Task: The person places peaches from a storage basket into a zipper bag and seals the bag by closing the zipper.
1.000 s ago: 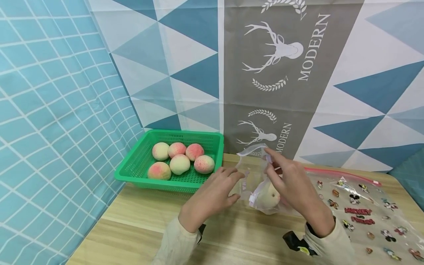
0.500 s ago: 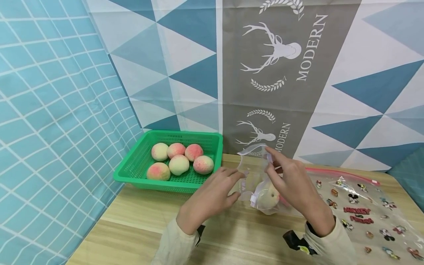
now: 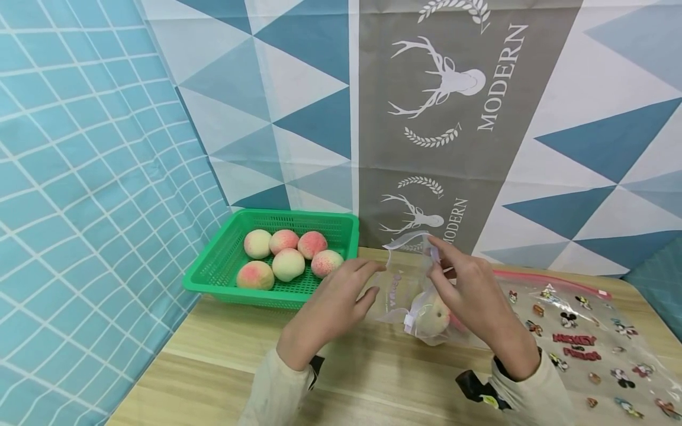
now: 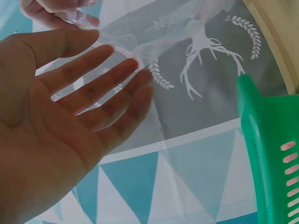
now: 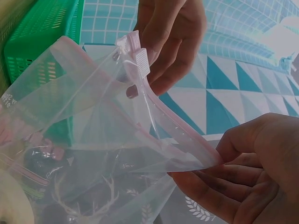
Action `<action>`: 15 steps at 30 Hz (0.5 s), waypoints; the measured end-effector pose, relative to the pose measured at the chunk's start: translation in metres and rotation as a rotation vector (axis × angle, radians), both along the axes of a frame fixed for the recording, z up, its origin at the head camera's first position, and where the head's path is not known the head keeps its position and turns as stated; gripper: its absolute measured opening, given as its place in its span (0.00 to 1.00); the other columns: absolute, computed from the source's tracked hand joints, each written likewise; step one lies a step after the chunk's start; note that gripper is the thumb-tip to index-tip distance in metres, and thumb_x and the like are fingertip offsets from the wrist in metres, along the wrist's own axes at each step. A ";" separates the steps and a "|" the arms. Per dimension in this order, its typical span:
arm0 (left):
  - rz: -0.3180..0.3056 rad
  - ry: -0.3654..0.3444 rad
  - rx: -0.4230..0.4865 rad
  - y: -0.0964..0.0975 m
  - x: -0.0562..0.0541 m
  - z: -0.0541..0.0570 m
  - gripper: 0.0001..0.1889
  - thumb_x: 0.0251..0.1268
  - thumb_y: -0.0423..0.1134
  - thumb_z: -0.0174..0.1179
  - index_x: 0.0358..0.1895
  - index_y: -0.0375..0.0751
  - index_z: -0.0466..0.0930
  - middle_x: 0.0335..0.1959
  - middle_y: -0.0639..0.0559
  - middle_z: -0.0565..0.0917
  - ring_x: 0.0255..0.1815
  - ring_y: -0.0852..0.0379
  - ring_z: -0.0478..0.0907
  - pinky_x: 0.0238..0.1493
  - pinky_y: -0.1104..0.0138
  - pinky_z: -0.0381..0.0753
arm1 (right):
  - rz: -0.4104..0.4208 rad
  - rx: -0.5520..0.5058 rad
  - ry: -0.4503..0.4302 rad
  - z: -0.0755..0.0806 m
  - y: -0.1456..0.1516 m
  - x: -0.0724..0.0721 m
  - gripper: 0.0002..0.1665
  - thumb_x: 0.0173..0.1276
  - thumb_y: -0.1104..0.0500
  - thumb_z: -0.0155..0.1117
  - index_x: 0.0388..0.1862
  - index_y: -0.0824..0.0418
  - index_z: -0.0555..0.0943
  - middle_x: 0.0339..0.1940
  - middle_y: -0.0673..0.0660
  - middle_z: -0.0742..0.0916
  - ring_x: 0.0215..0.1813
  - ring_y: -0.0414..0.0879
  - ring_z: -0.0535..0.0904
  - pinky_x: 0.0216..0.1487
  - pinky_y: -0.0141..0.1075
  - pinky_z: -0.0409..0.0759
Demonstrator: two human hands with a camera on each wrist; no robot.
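A clear zip bag (image 3: 401,287) with a white slider stands with its mouth apart, and a pale peach (image 3: 433,318) lies inside it. My right hand (image 3: 474,296) pinches the bag's top edge between thumb and fingers, as the right wrist view shows closely (image 5: 261,172). My left hand (image 3: 327,310) hovers on the bag's left side, between it and the green basket. In the left wrist view that hand (image 4: 70,107) has extended, slightly bent fingers and an empty palm. Whether its fingertips touch the film is hard to tell.
The green basket (image 3: 215,283) holds several pink and pale peaches (image 3: 288,264) at the back left. A large clear bag (image 3: 578,316) with cartoon prints and a red zip lies flat on the right of the wooden table (image 3: 213,361). Patterned cloth (image 3: 314,118) hangs behind.
My left hand has drawn a little left, away from the bag's mouth and closer to the basket. The bag's left side now flares outward. My right hand keeps its pinch in place.
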State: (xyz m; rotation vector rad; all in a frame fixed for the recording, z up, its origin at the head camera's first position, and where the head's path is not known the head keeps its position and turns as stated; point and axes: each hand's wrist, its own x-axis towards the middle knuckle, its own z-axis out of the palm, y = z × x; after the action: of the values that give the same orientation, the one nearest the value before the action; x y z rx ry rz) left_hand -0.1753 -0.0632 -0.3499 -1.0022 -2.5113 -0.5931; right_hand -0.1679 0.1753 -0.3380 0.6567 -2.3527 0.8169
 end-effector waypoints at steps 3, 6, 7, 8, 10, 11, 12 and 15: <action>-0.004 0.014 0.036 0.000 -0.004 -0.002 0.18 0.68 0.32 0.60 0.61 0.39 0.78 0.57 0.48 0.82 0.60 0.51 0.77 0.60 0.59 0.78 | 0.001 -0.001 0.002 0.000 0.001 0.000 0.27 0.65 0.72 0.59 0.64 0.70 0.76 0.34 0.60 0.89 0.32 0.47 0.86 0.34 0.42 0.86; -0.011 0.025 0.062 0.000 -0.008 -0.004 0.19 0.68 0.31 0.60 0.61 0.40 0.77 0.58 0.50 0.80 0.61 0.52 0.76 0.59 0.59 0.78 | 0.001 -0.005 -0.004 0.000 0.001 0.000 0.27 0.65 0.72 0.59 0.64 0.70 0.76 0.34 0.59 0.89 0.32 0.47 0.86 0.34 0.41 0.86; -0.010 0.026 0.065 -0.001 -0.009 -0.005 0.19 0.68 0.31 0.60 0.61 0.40 0.77 0.58 0.50 0.80 0.61 0.52 0.76 0.59 0.59 0.78 | 0.001 -0.005 -0.006 0.000 0.001 0.000 0.27 0.65 0.72 0.59 0.64 0.70 0.76 0.34 0.60 0.89 0.32 0.47 0.86 0.34 0.41 0.86; -0.007 0.025 0.069 -0.001 -0.010 -0.006 0.19 0.67 0.30 0.60 0.60 0.40 0.78 0.59 0.50 0.79 0.61 0.52 0.76 0.59 0.59 0.78 | 0.000 -0.006 -0.008 0.001 0.001 0.000 0.27 0.65 0.72 0.60 0.64 0.70 0.76 0.34 0.60 0.89 0.32 0.47 0.86 0.34 0.41 0.86; 0.002 0.023 0.072 -0.002 -0.012 -0.007 0.18 0.67 0.30 0.61 0.60 0.39 0.78 0.59 0.49 0.79 0.61 0.51 0.75 0.60 0.58 0.78 | -0.003 -0.006 -0.011 0.001 0.001 0.000 0.27 0.65 0.72 0.59 0.64 0.69 0.76 0.34 0.60 0.89 0.32 0.47 0.86 0.34 0.42 0.86; 0.009 0.022 0.072 -0.002 -0.013 -0.008 0.18 0.67 0.30 0.61 0.60 0.39 0.78 0.59 0.48 0.79 0.62 0.51 0.75 0.60 0.58 0.77 | -0.005 -0.006 -0.012 0.001 0.001 0.000 0.27 0.65 0.72 0.59 0.64 0.69 0.76 0.34 0.60 0.89 0.32 0.47 0.86 0.34 0.42 0.86; 0.020 0.022 0.071 -0.003 -0.014 -0.009 0.18 0.67 0.30 0.61 0.60 0.39 0.78 0.59 0.47 0.79 0.62 0.50 0.75 0.60 0.58 0.77 | -0.006 -0.006 -0.012 0.001 0.001 0.000 0.26 0.65 0.72 0.59 0.64 0.69 0.76 0.34 0.61 0.89 0.32 0.47 0.86 0.34 0.42 0.86; 0.053 0.019 0.070 -0.005 -0.019 -0.012 0.19 0.67 0.30 0.61 0.60 0.39 0.77 0.59 0.46 0.79 0.62 0.50 0.75 0.60 0.57 0.77 | -0.005 -0.006 -0.016 0.001 0.001 0.000 0.26 0.65 0.71 0.59 0.64 0.69 0.76 0.35 0.61 0.89 0.32 0.48 0.86 0.34 0.42 0.86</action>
State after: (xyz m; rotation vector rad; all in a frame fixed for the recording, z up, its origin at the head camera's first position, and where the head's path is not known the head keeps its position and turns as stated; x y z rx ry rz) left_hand -0.1946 -0.0682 -0.3622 -0.9090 -2.4748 -0.6474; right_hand -0.1680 0.1764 -0.3372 0.6439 -2.3642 0.8291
